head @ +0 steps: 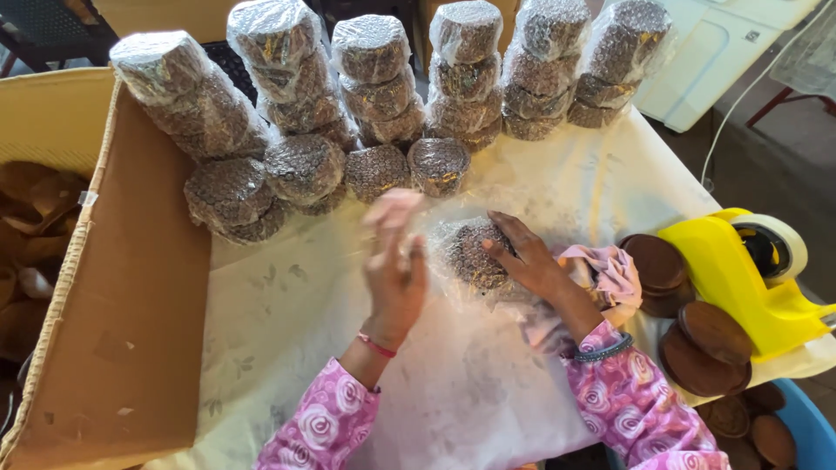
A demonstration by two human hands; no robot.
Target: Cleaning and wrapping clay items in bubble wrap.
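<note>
A round stack of dark patterned discs (468,251) lies on the white cloth (287,305), half wrapped in clear plastic film. My right hand (525,259) presses on the right side of this bundle with its fingers spread over the film. My left hand (394,261) is raised just left of the bundle, blurred, with fingers apart; whether it pinches the film cannot be told. Both sleeves are pink with a rose print.
Several film-wrapped stacks (374,83) stand and lean in a row along the far side. A cardboard flap (131,296) lies at the left. A yellow tape dispenser (749,270), loose brown discs (697,344), a pink cloth (610,270) and a blue tub (805,426) sit at the right.
</note>
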